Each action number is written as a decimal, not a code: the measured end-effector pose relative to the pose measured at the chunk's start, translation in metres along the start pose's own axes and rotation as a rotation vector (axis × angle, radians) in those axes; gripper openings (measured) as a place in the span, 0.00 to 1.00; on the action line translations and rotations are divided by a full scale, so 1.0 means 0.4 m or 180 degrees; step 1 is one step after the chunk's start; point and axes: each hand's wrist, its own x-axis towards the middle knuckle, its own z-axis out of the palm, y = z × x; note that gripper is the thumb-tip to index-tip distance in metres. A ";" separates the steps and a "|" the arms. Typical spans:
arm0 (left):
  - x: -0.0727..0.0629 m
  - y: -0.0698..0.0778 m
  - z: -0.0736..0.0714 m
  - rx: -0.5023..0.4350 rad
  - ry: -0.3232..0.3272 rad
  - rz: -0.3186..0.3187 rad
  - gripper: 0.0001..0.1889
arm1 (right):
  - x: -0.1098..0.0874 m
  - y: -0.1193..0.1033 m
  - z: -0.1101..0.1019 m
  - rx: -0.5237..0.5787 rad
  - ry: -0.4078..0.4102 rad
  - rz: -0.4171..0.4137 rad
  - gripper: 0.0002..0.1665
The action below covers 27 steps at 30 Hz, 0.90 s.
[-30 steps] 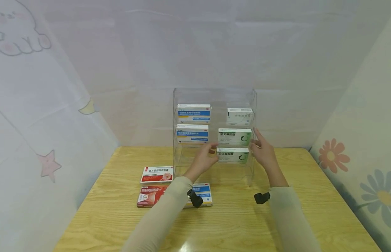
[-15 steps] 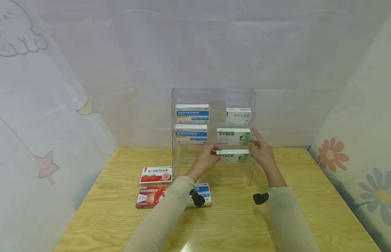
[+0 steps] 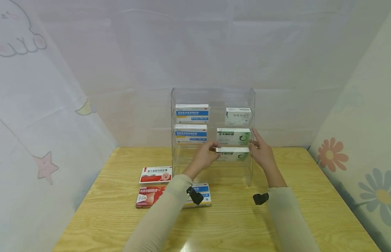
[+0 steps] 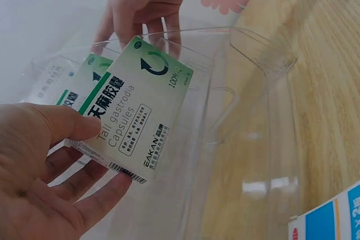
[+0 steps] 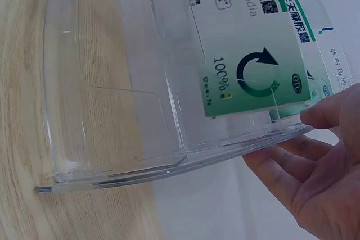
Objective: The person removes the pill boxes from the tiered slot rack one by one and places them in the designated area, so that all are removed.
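My left hand [image 4: 50, 167] pinches the left end of a white-and-green medicine box [image 4: 140, 111], thumb on the printed face and fingers behind. In the head view this box lies over the right side of a lower tier of the clear display rack [image 3: 212, 171]. A matching medicine box [image 3: 234, 137] stands in the tier above it. My right hand [image 5: 320, 167] grips the rack's right side wall, its thumb at the inner edge and its fingers outside, close to the right ends of the green boxes.
Two blue-and-white boxes [image 3: 191, 134] fill the rack's left side; a smaller white box [image 3: 238, 116] stands upper right. On the wooden table [image 3: 233, 224] lie a red-and-white box [image 3: 156, 174], a red box [image 3: 148, 196] and a blue-and-white box [image 3: 201, 196], partly behind the left forearm.
The box in my left hand dips a little, then comes up again, its front now looking shallower in the head view. My right hand stays at the rack's side.
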 end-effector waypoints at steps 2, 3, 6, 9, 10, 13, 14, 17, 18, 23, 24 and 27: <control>-0.004 0.008 -0.014 -0.0036 -0.0013 0.0005 0.13 | 0.001 0.000 0.000 -0.0017 -0.0005 -0.0006 0.39; -0.007 0.012 -0.022 -0.0041 -0.0027 -0.0004 0.13 | 0.002 0.000 0.000 -0.0036 -0.0007 -0.0012 0.39; -0.016 0.020 -0.041 -0.0021 -0.0046 -0.0032 0.15 | 0.004 -0.002 0.001 -0.0050 -0.0006 -0.0025 0.39; -0.026 0.028 -0.058 0.0026 -0.0078 -0.0012 0.16 | 0.004 -0.002 0.000 -0.0062 0.0001 -0.0028 0.39; -0.029 0.030 -0.063 0.0049 -0.0086 0.0014 0.16 | 0.004 -0.001 0.000 -0.0058 0.0002 -0.0026 0.39; -0.042 0.033 -0.077 0.0098 -0.0128 0.0070 0.16 | 0.002 0.002 0.001 -0.0075 0.0009 -0.0021 0.39; -0.047 0.034 -0.081 0.0115 -0.0147 0.0079 0.16 | 0.001 0.004 0.002 -0.0073 0.0011 -0.0015 0.39; -0.061 0.038 -0.094 0.0136 -0.0197 0.0050 0.16 | 0.001 0.007 0.004 -0.0063 -0.0004 -0.0007 0.39; -0.066 0.041 -0.098 0.0118 -0.0224 0.0043 0.16 | 0.001 0.008 0.004 -0.0054 -0.0007 -0.0002 0.39; -0.093 0.052 -0.111 -0.0100 -0.0388 -0.0034 0.15 | 0.000 0.005 0.004 -0.0042 -0.0011 0.0005 0.39; -0.099 0.053 -0.111 -0.0171 -0.0433 -0.0067 0.15 | -0.001 0.004 0.003 -0.0036 -0.0010 0.0012 0.39; -0.116 0.051 -0.110 -0.0340 -0.0555 -0.0190 0.16 | -0.002 -0.001 0.002 -0.0010 -0.0013 0.0030 0.40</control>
